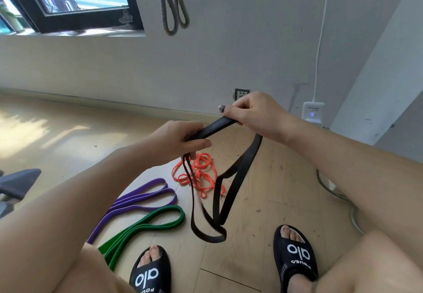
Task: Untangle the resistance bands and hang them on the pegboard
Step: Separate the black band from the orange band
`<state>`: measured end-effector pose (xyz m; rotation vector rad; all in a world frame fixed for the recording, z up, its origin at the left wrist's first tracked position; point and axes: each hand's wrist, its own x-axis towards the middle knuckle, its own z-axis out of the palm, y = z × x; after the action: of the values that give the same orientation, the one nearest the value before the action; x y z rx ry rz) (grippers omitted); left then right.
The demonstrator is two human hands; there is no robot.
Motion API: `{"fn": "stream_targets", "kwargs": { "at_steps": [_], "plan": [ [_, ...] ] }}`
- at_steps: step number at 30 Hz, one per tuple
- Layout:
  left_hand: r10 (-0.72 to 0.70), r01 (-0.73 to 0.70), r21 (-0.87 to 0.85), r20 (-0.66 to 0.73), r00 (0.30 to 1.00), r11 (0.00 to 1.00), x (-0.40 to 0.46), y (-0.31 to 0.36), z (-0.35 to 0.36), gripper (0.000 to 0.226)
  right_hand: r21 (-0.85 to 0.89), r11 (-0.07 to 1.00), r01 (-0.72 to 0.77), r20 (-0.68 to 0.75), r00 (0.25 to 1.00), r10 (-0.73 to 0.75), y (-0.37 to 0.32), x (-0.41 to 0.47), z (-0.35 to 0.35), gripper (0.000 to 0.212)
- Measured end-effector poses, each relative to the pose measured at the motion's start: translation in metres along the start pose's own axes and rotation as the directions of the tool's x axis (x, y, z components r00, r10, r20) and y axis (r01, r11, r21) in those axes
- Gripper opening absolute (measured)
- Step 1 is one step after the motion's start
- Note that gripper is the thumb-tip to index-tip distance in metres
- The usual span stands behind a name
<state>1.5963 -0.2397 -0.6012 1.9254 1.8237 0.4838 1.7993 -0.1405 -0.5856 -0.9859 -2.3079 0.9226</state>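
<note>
Pale wooden floor (68, 132) below a grey wall (229, 52), window (75, 0) cut off at upper left. Left hand (176, 139) curled round one end of black band (225, 192), thumb pressed along its top, other fingers hidden beneath. Right hand (251, 112) pinching the other end, fingers folded over it, tips out of sight behind the strap. Between the hands a short taut stretch; below, loops hanging down, twisted together near the bottom, blurred on the left strand; touching the floor or just above it, impossible to tell. On the floor: orange band (199, 173) in a tangle partly behind the black strands, purple band (142, 199) and green band (146, 224) lying folded side by side, near ends hidden by a leg. High on the wall, grey band (174, 6) hanging, its top and whatever holds it cut off. Black sandals (295, 253) at the lower edge.
</note>
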Motion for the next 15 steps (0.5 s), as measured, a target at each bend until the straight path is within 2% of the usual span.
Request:
{"fn": "stream_targets", "kwargs": {
  "at_steps": [3,6,10,15],
  "plan": [
    [-0.002,0.000,0.056,0.027,1.000,0.998,0.001,-0.004,0.002,0.021,-0.009,1.000,-0.002,-0.050,0.999,0.001,0.005,0.002,-0.002,0.055],
    [0.012,-0.012,-0.021,-0.018,1.000,1.000,0.000,0.001,0.002,0.020,0.036,0.999,-0.036,-0.066,0.997,0.039,0.008,0.004,0.000,0.056],
    [0.047,-0.067,-0.163,-0.122,0.991,0.984,-0.006,0.011,-0.004,0.019,0.125,0.986,-0.106,0.106,0.990,0.093,0.013,-0.003,0.005,0.057],
    [0.045,-0.098,-0.337,-0.162,0.986,0.936,-0.007,0.015,-0.006,0.013,0.161,0.975,-0.152,0.320,0.943,0.094,0.012,-0.012,0.016,0.073]
  ]
}}
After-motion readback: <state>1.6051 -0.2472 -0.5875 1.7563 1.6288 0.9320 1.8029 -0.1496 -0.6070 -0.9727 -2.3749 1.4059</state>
